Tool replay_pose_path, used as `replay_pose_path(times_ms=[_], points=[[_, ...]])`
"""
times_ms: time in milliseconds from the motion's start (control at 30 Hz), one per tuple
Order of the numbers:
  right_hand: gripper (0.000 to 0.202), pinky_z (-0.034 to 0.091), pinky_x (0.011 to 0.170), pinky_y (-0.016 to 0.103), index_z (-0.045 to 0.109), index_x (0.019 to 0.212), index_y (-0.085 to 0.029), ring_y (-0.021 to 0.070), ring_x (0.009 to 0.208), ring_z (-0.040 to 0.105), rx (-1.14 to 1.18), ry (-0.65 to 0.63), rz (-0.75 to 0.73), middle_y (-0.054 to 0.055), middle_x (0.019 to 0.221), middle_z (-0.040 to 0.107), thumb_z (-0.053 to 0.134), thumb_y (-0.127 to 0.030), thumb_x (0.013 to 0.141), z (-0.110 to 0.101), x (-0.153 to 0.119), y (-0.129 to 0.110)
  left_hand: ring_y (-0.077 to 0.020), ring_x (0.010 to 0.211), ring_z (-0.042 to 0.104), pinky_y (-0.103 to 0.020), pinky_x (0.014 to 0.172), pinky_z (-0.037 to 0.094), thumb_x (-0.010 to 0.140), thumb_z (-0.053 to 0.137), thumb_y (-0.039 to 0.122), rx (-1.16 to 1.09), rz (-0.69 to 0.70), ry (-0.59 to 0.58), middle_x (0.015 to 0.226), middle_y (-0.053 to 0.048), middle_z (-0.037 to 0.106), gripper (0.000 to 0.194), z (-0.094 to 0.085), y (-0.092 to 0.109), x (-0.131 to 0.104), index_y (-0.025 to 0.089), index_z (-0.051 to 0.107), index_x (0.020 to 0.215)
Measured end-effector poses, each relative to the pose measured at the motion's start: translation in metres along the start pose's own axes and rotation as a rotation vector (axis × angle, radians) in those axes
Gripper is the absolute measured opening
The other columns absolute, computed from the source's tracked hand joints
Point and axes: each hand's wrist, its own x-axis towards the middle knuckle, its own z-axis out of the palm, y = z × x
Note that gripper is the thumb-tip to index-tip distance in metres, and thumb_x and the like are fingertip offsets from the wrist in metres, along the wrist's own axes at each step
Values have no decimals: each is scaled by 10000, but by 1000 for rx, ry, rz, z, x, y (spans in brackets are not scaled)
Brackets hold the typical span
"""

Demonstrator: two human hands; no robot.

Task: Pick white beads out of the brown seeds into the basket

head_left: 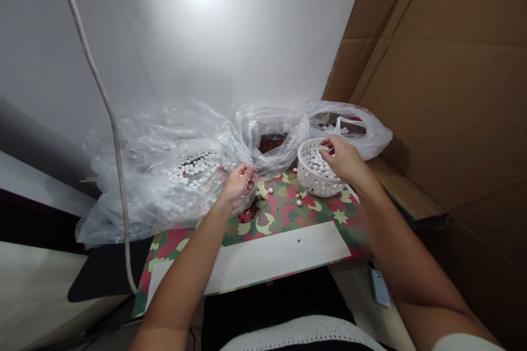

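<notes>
Right hand (342, 160): over the rim of the white perforated basket (319, 186), fingers bent to a narrow spacing above the white balls (317, 163) inside; cannot tell whether one is gripped. Left hand (239, 185): fingers curled narrow beside the left clear bag (144, 186); contents, if any, cannot be told. Basket stands toward the right edge of the bench (284, 219). Between the hands: two loose balls (298, 203) and scattered brown granules (249, 210). Along the back edge: left bag containing white balls, middle bag (251, 120) open on brown material, right bag (376, 137) with more balls. White strip (284, 249) lies along the front edge.
</notes>
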Motion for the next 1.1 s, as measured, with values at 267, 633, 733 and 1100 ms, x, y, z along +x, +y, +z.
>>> replay_pose_path(times_ms=[267, 633, 733, 1100], points=[[229, 330, 647, 216, 595, 961, -161, 114, 764, 505, -143, -435, -247, 83, 967, 553, 459, -329, 885, 20, -78, -10, -58, 500, 353, -107, 366, 180, 656, 782, 536, 120, -55, -147, 767, -50, 482, 542, -8, 5, -1, 132, 584, 958], [246, 130, 540, 229, 495, 1083, -205, 80, 682, 499, -529, -542, -103, 64, 1152, 457, 319, -190, 912, 70, -92, -1, -52, 417, 265, -117, 308, 143, 683, 772, 545, -112, -104, -127, 660, 7, 376, 542, -29, -3, -5, 159, 501, 950], [325, 87, 548, 243, 475, 1145, -222, 59, 677, 503, -593, -547, -135, 59, 1191, 451, 310, -116, 886, 63, -100, 2, -57, 410, 259, -126, 297, 136, 698, 758, 554, -142, -92, -111, 642, 14, 341, 518, -36, -1, -7, 156, 471, 867], [305, 169, 566, 233, 492, 1188, -253, 108, 842, 532, -416, -426, -242, 46, 1128, 501, 337, -325, 935, 84, -82, -30, -64, 453, 309, -111, 312, 149, 779, 739, 381, -335, -75, -139, 675, -4, 352, 363, -36, -1, -5, 135, 479, 838]])
